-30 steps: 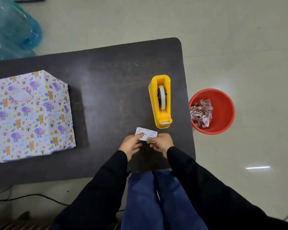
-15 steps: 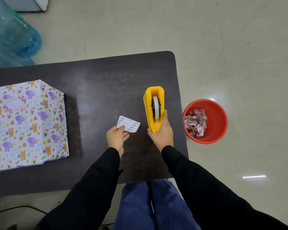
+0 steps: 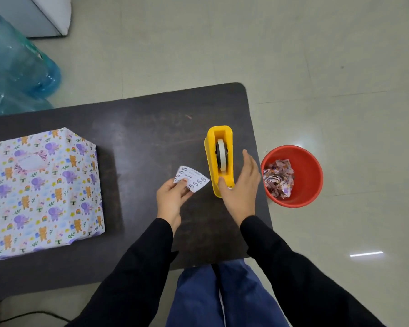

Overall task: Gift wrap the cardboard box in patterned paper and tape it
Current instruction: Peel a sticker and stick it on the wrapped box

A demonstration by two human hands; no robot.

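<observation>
**One wrapped box, one dispenser, two hands busy at the table's near edge**

Counting from where I stand: one cube-shaped box [image 3: 46,192] wrapped in white paper printed with purple elephants and orange bears, one yellow plastic tape dispenser [image 3: 212,161] carrying a single roll of pale tape [image 3: 221,156], one small white paper slip [image 3: 194,181] printed with a row of fives, and one round red plastic bucket [image 3: 312,185] holding one crumpled wad of the same patterned paper [image 3: 279,179].

The box sits on the dark brown table [image 3: 139,128], at nine o'clock from the left hand [image 3: 172,200] and well apart from it; neither hand touches it. The left hand pinches the slip between thumb and fingertips, the slip sticking out toward one o'clock.

The dispenser stands just beside the slip, at three o'clock of it. The right hand [image 3: 242,187] is spread wide, fingers straight along the dispenser's right side, thumb touching its near end.

The bucket stands on the pale floor at three o'clock of the dispenser. Blue translucent water jugs [image 3: 14,72] lie at eleven o'clock; their number I cannot tell.
</observation>
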